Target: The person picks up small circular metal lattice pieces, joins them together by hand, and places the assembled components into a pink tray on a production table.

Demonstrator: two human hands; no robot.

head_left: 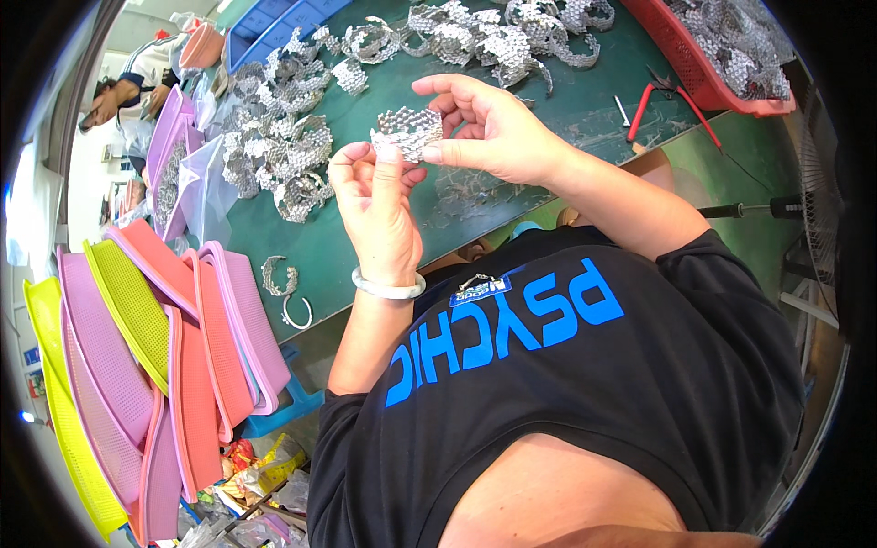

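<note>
While a green table [320, 256] spreads below, the right hand [484, 126] grips the right end of a silver band [408, 128] and the left hand [379, 205] pinches its near left edge; held above the table, its long axis runs roughly left to right, neither hand clearly nearer.

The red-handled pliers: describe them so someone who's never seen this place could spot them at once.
At the upper right of the dark green worktable is the red plastic basket holding silvery metal pieces. Beside its lower-left side lie the red-handled metal pliers. Unlike the slim, pale stick to their left, they have two long red handles splayed wide.
</note>
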